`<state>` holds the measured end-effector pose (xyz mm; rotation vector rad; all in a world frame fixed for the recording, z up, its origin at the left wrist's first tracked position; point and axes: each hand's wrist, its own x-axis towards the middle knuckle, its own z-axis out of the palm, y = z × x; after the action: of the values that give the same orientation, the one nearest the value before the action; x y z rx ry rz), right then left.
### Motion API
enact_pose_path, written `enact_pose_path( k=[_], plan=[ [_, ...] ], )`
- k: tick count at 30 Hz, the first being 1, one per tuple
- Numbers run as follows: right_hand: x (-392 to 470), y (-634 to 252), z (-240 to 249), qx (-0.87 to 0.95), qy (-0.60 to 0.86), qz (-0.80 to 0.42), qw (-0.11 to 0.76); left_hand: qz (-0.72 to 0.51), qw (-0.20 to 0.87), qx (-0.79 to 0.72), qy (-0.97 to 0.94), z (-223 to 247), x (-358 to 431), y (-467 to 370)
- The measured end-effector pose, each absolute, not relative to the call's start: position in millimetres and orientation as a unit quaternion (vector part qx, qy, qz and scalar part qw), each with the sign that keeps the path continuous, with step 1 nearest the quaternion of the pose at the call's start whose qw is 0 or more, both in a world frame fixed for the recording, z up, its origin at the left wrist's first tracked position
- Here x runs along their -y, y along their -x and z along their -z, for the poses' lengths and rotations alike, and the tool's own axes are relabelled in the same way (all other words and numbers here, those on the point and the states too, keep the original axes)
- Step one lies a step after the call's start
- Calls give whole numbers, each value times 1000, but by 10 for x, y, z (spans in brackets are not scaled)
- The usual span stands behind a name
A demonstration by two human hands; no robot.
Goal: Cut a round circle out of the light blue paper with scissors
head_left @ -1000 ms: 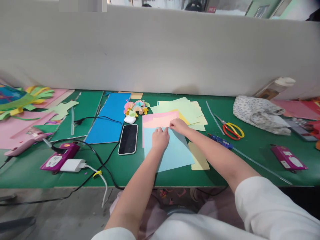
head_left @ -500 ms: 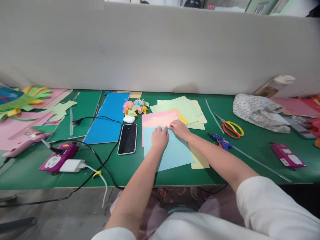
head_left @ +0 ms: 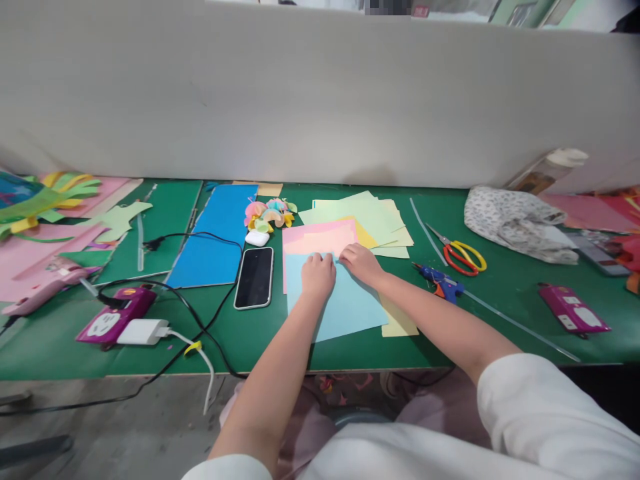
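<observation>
A light blue sheet of paper (head_left: 345,303) lies in front of me, over a pink sheet (head_left: 293,243) and a pale yellow one (head_left: 400,325). My left hand (head_left: 319,275) is closed at its far edge, fingers bent and pressed down on the paper. Close by on the same edge, my right hand (head_left: 360,263) pinches the paper with curled fingers. The fingertips of both hands nearly meet, and the bit of edge beneath them is partly hidden. Behind the hands lie pale green sheets (head_left: 365,213) in a loose, fanned pile.
Left of the paper are a phone (head_left: 254,279), a white case (head_left: 257,238), paper flowers (head_left: 271,215) and a blue board (head_left: 215,233). Cables run to a purple power strip (head_left: 117,317). On the right lie scissors (head_left: 464,257), a blue glue gun (head_left: 443,283) and a cloth (head_left: 515,223).
Both hands stay at the far edge of the blue sheet, with only slight finger movement. The whole view has shifted a little.
</observation>
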<state>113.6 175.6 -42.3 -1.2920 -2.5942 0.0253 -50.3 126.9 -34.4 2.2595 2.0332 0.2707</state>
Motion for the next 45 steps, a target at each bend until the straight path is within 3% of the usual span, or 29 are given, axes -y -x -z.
enact_pose_path(
  k=[21, 28, 36, 40, 45],
  plan=[
    [-1474, -1161, 407, 911, 395, -5, 120, -131, 81, -672, -724, 405, -1287, 524],
    [-1386, -1166, 186, 892, 420, -84, 143, -237, 95, -678, -689, 323, -1250, 592],
    [-1574, -1369, -170, 765, 582, -183, 207, -376, 18, -718, -586, 18, -935, 1347],
    [-1630, -1450, -159, 705, 646, -229, 183, -349, 23, -691, -633, -6, -857, 1343],
    [-1623, -1445, -102, 670, 688, -243, 134, -230, 72, -584, -775, 106, -1018, 838]
  ],
)
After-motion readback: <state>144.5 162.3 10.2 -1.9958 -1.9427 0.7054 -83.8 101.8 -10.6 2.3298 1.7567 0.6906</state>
